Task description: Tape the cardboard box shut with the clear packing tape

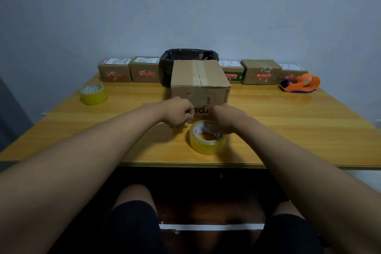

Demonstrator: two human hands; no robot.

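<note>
1. Pale blue wall (206,6) rises behind a yellow wooden table (288,126), where both bare arms reach forward.
2. Left hand (178,112): fingers curled into a loose fist with the tips pinched together; whether they hold a tape end is too small to tell.
3. Right hand (228,118): fingers bent down onto the far rim of the tape roll (207,140), touching it; the grip itself is hidden behind the hand.
4. That clear roll lies flat on the table, just below and between the two hands.
5. Just beyond the fingertips stands the box (199,82), flaps down, a tape strip along its top seam.
6. Well left of the left hand lies a second roll (93,94); well right of the right hand, an orange dispenser (301,84).
7. Far beyond the fingers, small parcels (145,69) and a black-lined bin (188,55) line the wall.
</note>
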